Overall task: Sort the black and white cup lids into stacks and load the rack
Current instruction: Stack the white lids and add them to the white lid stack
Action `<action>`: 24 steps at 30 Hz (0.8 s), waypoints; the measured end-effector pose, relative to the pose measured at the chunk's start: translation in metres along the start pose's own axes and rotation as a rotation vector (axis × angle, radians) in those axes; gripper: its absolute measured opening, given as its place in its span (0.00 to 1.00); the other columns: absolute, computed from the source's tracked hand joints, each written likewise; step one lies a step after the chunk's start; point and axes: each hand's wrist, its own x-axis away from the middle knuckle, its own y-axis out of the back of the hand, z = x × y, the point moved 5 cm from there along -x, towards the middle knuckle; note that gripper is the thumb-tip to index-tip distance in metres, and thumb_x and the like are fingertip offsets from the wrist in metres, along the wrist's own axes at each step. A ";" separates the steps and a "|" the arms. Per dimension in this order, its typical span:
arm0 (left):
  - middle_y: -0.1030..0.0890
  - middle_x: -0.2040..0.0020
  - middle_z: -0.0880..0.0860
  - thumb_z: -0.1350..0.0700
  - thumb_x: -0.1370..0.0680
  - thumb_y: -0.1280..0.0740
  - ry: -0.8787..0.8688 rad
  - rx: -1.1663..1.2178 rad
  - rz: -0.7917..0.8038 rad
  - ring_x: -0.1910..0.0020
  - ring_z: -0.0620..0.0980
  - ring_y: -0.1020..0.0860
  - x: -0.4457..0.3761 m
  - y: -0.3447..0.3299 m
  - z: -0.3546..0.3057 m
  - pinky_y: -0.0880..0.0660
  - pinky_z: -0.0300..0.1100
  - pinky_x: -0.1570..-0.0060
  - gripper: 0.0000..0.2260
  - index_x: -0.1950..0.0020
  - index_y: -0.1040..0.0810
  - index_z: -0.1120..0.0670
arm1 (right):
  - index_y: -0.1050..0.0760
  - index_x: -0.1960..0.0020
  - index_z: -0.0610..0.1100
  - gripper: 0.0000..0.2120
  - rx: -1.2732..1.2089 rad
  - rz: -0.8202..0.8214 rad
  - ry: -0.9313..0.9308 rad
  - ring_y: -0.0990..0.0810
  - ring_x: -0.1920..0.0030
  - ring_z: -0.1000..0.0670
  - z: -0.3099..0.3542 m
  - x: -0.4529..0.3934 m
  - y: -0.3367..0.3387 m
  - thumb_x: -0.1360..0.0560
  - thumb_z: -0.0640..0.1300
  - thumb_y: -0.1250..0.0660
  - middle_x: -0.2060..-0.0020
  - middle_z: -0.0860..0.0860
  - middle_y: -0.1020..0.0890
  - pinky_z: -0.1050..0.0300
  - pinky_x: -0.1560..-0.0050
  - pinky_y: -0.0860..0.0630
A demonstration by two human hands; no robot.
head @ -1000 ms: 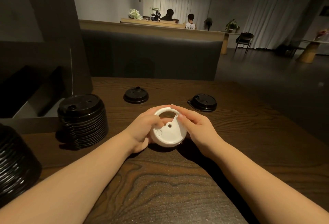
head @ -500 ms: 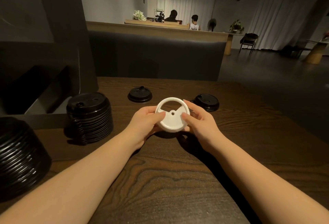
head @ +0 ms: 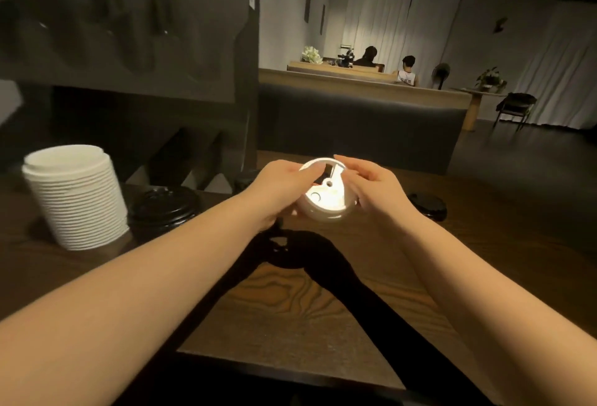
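Between the two hands, above the middle of the desk [head: 290,308], a white lid [head: 326,199] is held clear of the surface. Left hand [head: 279,190]: grip closed on the lid's left rim, fingers [head: 303,173] curled over the top edge. Right hand [head: 374,189]: grip closed on the right rim, fingertips reaching over the far edge. The lid tilts toward the camera, showing a cut-out opening, a small hole and a round dimple; strong light washes out its lower face, so finer detail cannot be read.

Left of the hands, a tall stack of white lids [head: 76,197] stands on the desk, and just beside it to the right sits a low stack of black lids [head: 164,207], its far side dim. One single black lid [head: 426,205] lies on the desk right of the right hand, partly hidden by the wrist. Behind the left hand, a dark shape is too obscured to identify. Both forearms cast heavy shadows on the wood grain.

Behind the stacks rises a dark rack [head: 129,60]; its slots are blurred. Beyond the desk: a padded bench back [head: 355,127], a wooden counter [head: 371,89] with two seated people [head: 387,64], a chair [head: 515,108] and pale curtains [head: 381,24].
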 end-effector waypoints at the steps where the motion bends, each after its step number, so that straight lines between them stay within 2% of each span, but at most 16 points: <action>1: 0.18 0.50 0.51 0.46 0.19 0.40 -0.026 -0.030 -0.026 0.53 0.49 0.20 0.005 0.010 -0.004 0.24 0.40 0.60 0.14 0.41 0.22 0.52 | 0.24 0.43 0.53 0.10 0.001 0.003 0.030 0.21 0.43 0.49 0.009 0.002 -0.009 0.22 0.43 0.35 0.45 0.53 0.21 0.50 0.42 0.22; 4: 0.19 0.52 0.49 0.48 0.18 0.42 -0.078 -0.070 -0.148 0.54 0.45 0.22 0.016 0.046 -0.008 0.27 0.36 0.64 0.12 0.44 0.23 0.51 | 0.26 0.36 0.50 0.14 0.065 0.011 0.129 0.25 0.40 0.53 0.036 0.007 -0.037 0.21 0.45 0.36 0.40 0.52 0.24 0.57 0.40 0.27; 7: 0.19 0.54 0.48 0.49 0.18 0.41 -0.091 -0.048 -0.246 0.55 0.45 0.22 0.027 0.089 -0.008 0.24 0.39 0.59 0.08 0.51 0.25 0.49 | 0.30 0.31 0.48 0.18 0.072 0.085 0.153 0.29 0.36 0.51 0.057 0.012 -0.072 0.20 0.43 0.38 0.34 0.50 0.27 0.56 0.40 0.29; 9: 0.18 0.54 0.49 0.49 0.19 0.40 -0.103 -0.027 -0.265 0.54 0.47 0.20 0.035 0.116 -0.006 0.21 0.43 0.55 0.07 0.53 0.24 0.48 | 0.30 0.30 0.49 0.19 0.046 0.124 0.144 0.28 0.34 0.49 0.067 0.015 -0.097 0.21 0.42 0.37 0.33 0.49 0.27 0.55 0.41 0.27; 12: 0.19 0.61 0.50 0.48 0.20 0.39 -0.136 -0.142 -0.301 0.59 0.49 0.20 0.046 0.153 0.000 0.23 0.43 0.59 0.12 0.60 0.22 0.51 | 0.29 0.31 0.49 0.18 0.038 0.130 0.150 0.26 0.37 0.49 0.080 0.015 -0.132 0.21 0.42 0.37 0.36 0.50 0.25 0.56 0.45 0.25; 13: 0.19 0.61 0.53 0.48 0.20 0.39 -0.154 -0.216 -0.331 0.59 0.53 0.21 0.050 0.165 0.001 0.24 0.46 0.59 0.14 0.60 0.21 0.53 | 0.28 0.32 0.48 0.17 0.045 0.145 0.155 0.25 0.38 0.50 0.085 0.015 -0.143 0.21 0.42 0.37 0.37 0.50 0.24 0.59 0.48 0.24; 15: 0.18 0.52 0.55 0.48 0.20 0.38 -0.190 -0.304 -0.367 0.51 0.55 0.21 0.058 0.187 0.003 0.24 0.50 0.52 0.13 0.50 0.19 0.55 | 0.27 0.34 0.47 0.16 0.078 0.224 0.173 0.25 0.41 0.50 0.097 0.014 -0.168 0.21 0.42 0.37 0.40 0.50 0.23 0.62 0.52 0.25; 17: 0.18 0.49 0.52 0.49 0.20 0.38 -0.216 -0.340 -0.359 0.50 0.51 0.21 0.063 0.208 0.005 0.24 0.49 0.50 0.11 0.45 0.20 0.51 | 0.27 0.34 0.48 0.16 0.105 0.294 0.195 0.25 0.41 0.50 0.108 0.014 -0.193 0.21 0.42 0.37 0.39 0.50 0.23 0.59 0.47 0.25; 19: 0.19 0.57 0.51 0.50 0.19 0.40 -0.218 -0.351 -0.412 0.58 0.48 0.22 0.065 0.231 0.009 0.23 0.46 0.57 0.11 0.47 0.19 0.51 | 0.28 0.32 0.46 0.17 0.059 0.294 0.191 0.25 0.39 0.49 0.117 0.011 -0.215 0.21 0.42 0.36 0.38 0.49 0.24 0.57 0.43 0.26; 21: 0.20 0.60 0.50 0.49 0.18 0.41 -0.174 -0.283 -0.492 0.62 0.46 0.23 0.060 0.248 0.014 0.23 0.37 0.70 0.12 0.49 0.20 0.53 | 0.32 0.29 0.45 0.22 0.002 0.273 0.129 0.24 0.40 0.48 0.118 0.006 -0.225 0.22 0.44 0.34 0.36 0.47 0.24 0.54 0.40 0.26; 22: 0.21 0.60 0.50 0.49 0.18 0.41 -0.138 -0.250 -0.542 0.63 0.45 0.23 0.059 0.260 0.019 0.26 0.34 0.75 0.13 0.49 0.21 0.55 | 0.35 0.27 0.44 0.26 -0.025 0.301 0.088 0.22 0.42 0.48 0.117 0.004 -0.234 0.23 0.45 0.33 0.36 0.46 0.24 0.52 0.40 0.25; 24: 0.23 0.62 0.51 0.48 0.18 0.43 -0.072 -0.227 -0.646 0.66 0.46 0.25 0.055 0.282 0.027 0.31 0.32 0.77 0.16 0.49 0.21 0.58 | 0.40 0.25 0.43 0.32 -0.110 0.386 -0.015 0.18 0.50 0.48 0.113 0.002 -0.254 0.25 0.46 0.31 0.37 0.43 0.24 0.52 0.45 0.22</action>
